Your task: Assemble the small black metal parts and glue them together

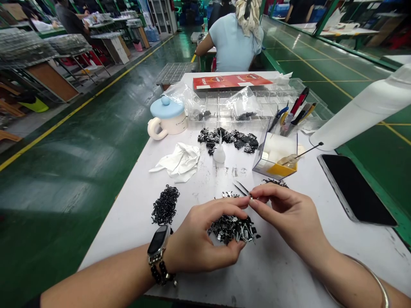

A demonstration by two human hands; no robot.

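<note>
My right hand [289, 214] is closed, with thumb and index finger pinched at a tiny part [251, 196]. Dark tweezers [241, 188] stick out from that hand to the upper left. My left hand [205, 233] curves around a pile of small black and silver metal pieces [229, 229], its thumb and fingers apart. Its index fingertip reaches the right fingertips; whether it touches the tiny part I cannot tell. Behind the hands lie a few silver pieces [229, 194]. Small black hooked pieces [165, 205] form a heap to the left.
A white cloth [180, 161], a lidded mug [168, 117] and a small dropper bottle [219, 152] stand beyond. Black assembled pieces [227, 137] lie behind the bottle. At right are a tool holder [278, 154], a phone [356, 188] and a white bottle [359, 109]. Someone sits ahead.
</note>
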